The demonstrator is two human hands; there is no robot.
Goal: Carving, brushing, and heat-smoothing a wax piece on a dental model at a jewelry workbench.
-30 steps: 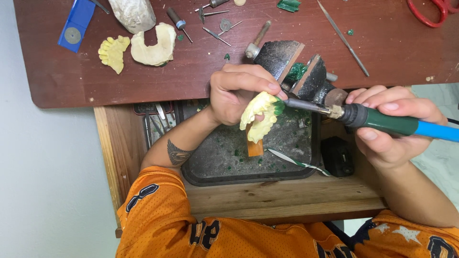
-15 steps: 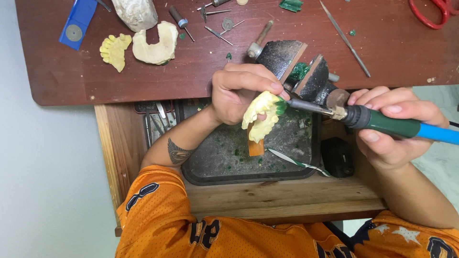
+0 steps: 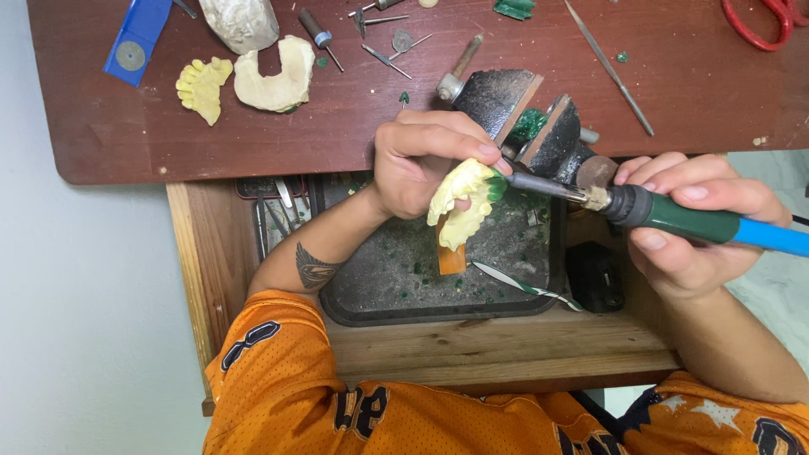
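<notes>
My left hand (image 3: 425, 160) grips a pale yellow dental cast (image 3: 462, 206) with green wax on its upper edge, holding it over a dark tray (image 3: 404, 282). My right hand (image 3: 695, 223) holds a green and blue heated pen tool (image 3: 674, 217). Its metal tip touches the green wax on the cast. A small orange block (image 3: 451, 257) shows just below the cast.
A dark metal vise (image 3: 527, 118) sits at the edge of the brown table (image 3: 421, 93). Two more casts (image 3: 253, 80), a blue tool (image 3: 135, 38), burs and picks (image 3: 379, 38), and red scissors (image 3: 763, 21) lie on the table. The tray rests in an open wooden drawer (image 3: 506, 345).
Both hands stay nearly still. The tool tip remains on the green wax, shifting only slightly.
</notes>
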